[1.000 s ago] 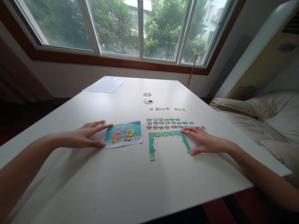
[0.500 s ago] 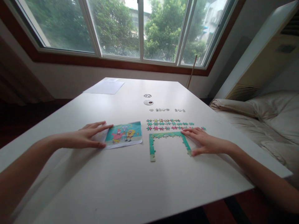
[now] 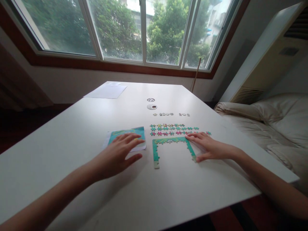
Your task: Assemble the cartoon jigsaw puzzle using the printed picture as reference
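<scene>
A cartoon reference picture lies on the white table. My left hand hovers over its near half with fingers spread, holding nothing. To its right lies a partly built teal puzzle frame, joined along the top and both sides. My right hand rests flat against the frame's right side, fingers stretched out. Two rows of loose coloured puzzle pieces lie just beyond the frame.
Further back lie a short row of pale pieces, two round cable holes and a sheet of paper. A bed with beige bedding stands right of the table. Windows fill the far wall.
My left hand has moved right, from the picture's left edge to over the picture, covering most of it. My right hand has stayed at the frame's right side.
</scene>
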`<state>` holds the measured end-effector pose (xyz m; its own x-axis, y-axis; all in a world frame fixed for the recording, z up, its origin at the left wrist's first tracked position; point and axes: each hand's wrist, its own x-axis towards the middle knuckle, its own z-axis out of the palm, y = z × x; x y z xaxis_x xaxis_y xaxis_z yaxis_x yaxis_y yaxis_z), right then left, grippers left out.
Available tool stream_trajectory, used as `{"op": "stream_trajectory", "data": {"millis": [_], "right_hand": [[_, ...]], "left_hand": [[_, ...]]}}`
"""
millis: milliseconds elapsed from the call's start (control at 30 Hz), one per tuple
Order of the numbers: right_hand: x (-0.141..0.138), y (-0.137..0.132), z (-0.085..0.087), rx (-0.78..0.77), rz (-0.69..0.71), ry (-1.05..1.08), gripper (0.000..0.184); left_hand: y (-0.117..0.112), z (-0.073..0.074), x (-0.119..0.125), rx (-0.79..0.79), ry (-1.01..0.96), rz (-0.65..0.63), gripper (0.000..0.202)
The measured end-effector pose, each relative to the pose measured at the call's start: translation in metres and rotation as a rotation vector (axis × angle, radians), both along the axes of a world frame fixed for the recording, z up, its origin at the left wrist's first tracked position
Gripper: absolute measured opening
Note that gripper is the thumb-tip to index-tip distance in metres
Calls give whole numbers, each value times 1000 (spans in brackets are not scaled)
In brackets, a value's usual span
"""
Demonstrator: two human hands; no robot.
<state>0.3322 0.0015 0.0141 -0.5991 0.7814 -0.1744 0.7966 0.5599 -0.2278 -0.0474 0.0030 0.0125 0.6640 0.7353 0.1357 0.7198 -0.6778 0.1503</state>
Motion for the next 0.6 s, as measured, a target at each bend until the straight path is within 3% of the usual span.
{"op": "stream_trajectory", "data": {"millis": [167, 600], "right_hand": [[-1, -1, 1, 8, 6, 13, 88], [1, 1, -6, 38, 38, 72, 84]], "left_hand": [[-25, -11, 32, -18, 9, -132, 41], [-21, -15, 27, 48, 41, -164, 38]]}}
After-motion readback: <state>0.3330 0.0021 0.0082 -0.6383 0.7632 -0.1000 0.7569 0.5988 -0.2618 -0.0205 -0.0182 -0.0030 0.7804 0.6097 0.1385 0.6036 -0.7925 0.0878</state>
